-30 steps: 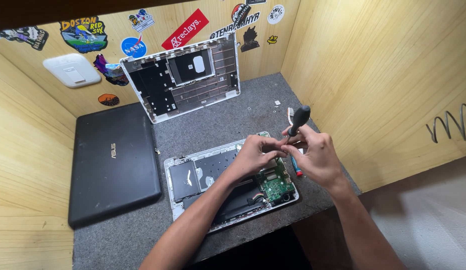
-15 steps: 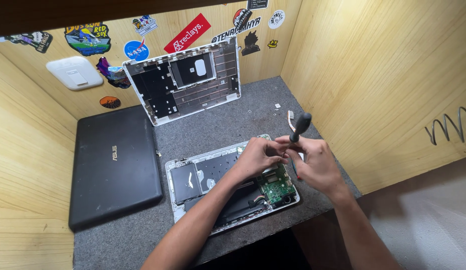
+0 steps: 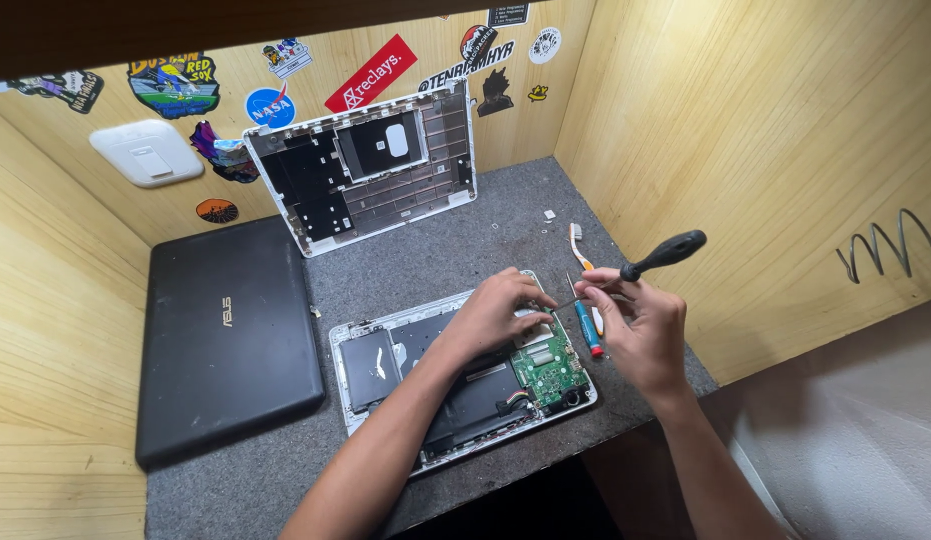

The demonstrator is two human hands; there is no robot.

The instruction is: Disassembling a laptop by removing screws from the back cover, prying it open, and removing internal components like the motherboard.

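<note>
- The opened laptop (image 3: 456, 375) lies flat on the grey tabletop (image 3: 446, 250), close to the front edge, with its insides showing: a green circuit board (image 3: 553, 362) and a dark flat battery (image 3: 476, 400).
- The left hand (image 3: 501, 312) rests on the top edge of the opened laptop, fingers curled. I cannot tell if its grip holds anything.
- The right hand (image 3: 641, 325) has its grip closed around a black-handled screwdriver (image 3: 646, 262). The thin tip points toward the left hand's fingers.
- A small blue screwdriver with a red end (image 3: 588, 330) lies just beside the opened laptop, under the right hand.
- A toothbrush (image 3: 580, 248) lies near the wooden wall.
- A closed black laptop (image 3: 226, 335) sits to the left.
- A white laptop cover (image 3: 371, 160) leans against the back wall.
</note>
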